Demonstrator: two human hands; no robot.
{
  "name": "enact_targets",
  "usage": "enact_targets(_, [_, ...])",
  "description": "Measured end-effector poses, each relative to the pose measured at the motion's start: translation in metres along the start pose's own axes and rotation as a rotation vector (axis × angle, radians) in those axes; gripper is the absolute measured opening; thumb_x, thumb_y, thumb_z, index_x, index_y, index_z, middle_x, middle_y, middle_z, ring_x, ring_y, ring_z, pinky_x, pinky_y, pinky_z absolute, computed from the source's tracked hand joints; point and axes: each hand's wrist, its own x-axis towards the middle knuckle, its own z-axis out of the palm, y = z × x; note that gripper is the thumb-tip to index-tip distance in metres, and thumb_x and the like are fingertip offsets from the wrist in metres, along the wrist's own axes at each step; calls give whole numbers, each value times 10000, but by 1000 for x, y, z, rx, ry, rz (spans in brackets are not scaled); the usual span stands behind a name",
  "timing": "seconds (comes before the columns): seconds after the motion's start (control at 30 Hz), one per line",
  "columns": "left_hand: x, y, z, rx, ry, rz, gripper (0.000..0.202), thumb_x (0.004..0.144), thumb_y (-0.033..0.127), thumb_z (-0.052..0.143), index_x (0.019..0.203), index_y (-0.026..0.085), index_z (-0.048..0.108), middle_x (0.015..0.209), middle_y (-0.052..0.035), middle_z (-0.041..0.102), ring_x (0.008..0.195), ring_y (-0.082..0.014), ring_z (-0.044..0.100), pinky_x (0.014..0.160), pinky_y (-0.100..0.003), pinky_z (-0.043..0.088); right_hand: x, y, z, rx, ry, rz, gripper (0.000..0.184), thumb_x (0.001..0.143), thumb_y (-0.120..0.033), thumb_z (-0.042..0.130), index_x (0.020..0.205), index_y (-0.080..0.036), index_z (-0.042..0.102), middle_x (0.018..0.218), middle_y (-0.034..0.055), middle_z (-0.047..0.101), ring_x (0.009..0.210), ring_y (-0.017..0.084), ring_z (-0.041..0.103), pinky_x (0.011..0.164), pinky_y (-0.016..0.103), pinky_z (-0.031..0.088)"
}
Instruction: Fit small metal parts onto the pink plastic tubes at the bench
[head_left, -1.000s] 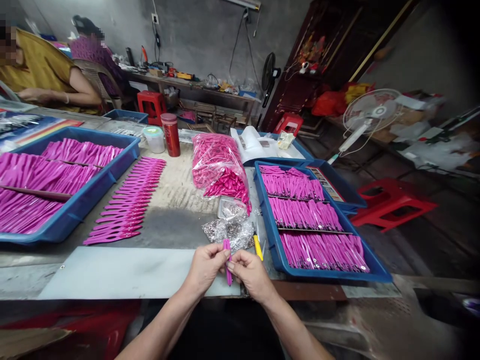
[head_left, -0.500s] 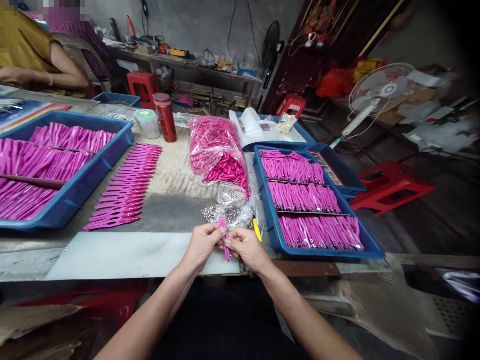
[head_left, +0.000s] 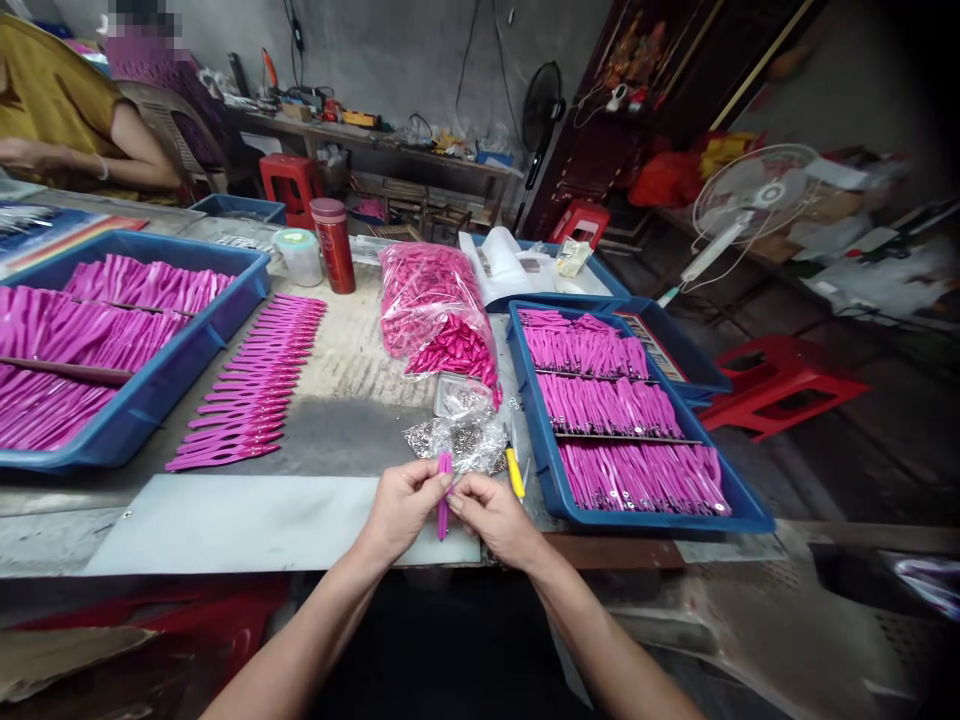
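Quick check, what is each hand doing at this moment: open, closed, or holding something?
Left hand: closed, holding a slim magenta piece between thumb and fingers.
Right hand: closed, pinching the same piece.

Two strap-filled trays (head_left: 664, 521) (head_left: 161, 402), two fans (head_left: 770, 195) (head_left: 541, 108), one red flask (head_left: 335, 252), one tub (head_left: 301, 264)
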Motion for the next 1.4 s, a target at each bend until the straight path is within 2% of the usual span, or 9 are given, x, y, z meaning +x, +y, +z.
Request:
enact_targets(0.2, [-10,11,-6,389,-198,179,295,746,251,483,468,158,513,496,22,409,506,-97,393,496,-197,300,-2,-22,-19,-316,-48,-190,190,812,-315,446,698,-175,504,595,-38,422,557,89,398,518,206,312])
enact_targets(0.33, [-15,9,-7,445,-320,145,285,764,243,447,498,157,505,506,25,415,471,-86,377,470,-194,287,-3,-35,-21,-499,-158,-268,203,809,-255,447,627,-173,487,581,-36,429,565,91,413,533,208,307])
enact_targets(0.43, [-15,5,-7,399,-345,102,282,779,267,429,532,151,502,507,31,413,467,-81,368,464,-190,292,-3,-35,-18,-543,-109,-296,217,804,-228,438,596,-173,466,561,-37,427,548,88,410,525,208,302])
enact_targets(0.7, [-11,-7,11,367,-93,175,167,799,290,440,789,155,538,667,12,531,610,-102,472,564,-196,392,4,-24,-11,-453,200,-191,252,792,-285,422,570,-166,436,507,-53,387,495,76,367,475,194,289])
enact_targets(0.9, [-4,-20,15,819,157,575,217,850,226,345,818,162,549,671,-29,556,603,-123,529,554,-217,428,11,-16,-3,-388,331,-93,271,783,-331,403,566,-170,422,511,-47,389,502,83,366,474,197,300])
enact_targets(1.0, [3,-24,7,1013,214,725,243,863,212,318,791,153,543,608,-18,528,531,-119,515,499,-213,409,16,-19,-2,-436,285,-91,281,797,-323,376,565,-171,421,516,-44,401,506,85,375,480,199,299])
enact_targets(1.13, [12,-34,-10,1159,271,808,214,865,217,335,820,152,535,591,-5,517,503,-118,514,479,-213,397,34,-41,-16,-766,51,-103,302,808,-308,382,552,-168,459,490,-41,426,490,86,387,473,204,267])
enact_targets(1.3, [19,-46,-19,1242,332,799,188,860,215,360,781,165,523,556,14,487,474,-114,496,459,-214,378,101,-68,-53,-1325,7,-175,205,827,-248,368,775,-175,552,751,17,594,701,123,528,608,210,338])
enact_targets(1.4, [20,-46,-18,1228,352,827,178,860,212,362,790,167,519,553,17,483,473,-112,493,465,-215,382,146,-69,-68,-1420,-12,-166,176,791,-198,407,866,-166,564,898,67,593,854,170,532,700,240,353])
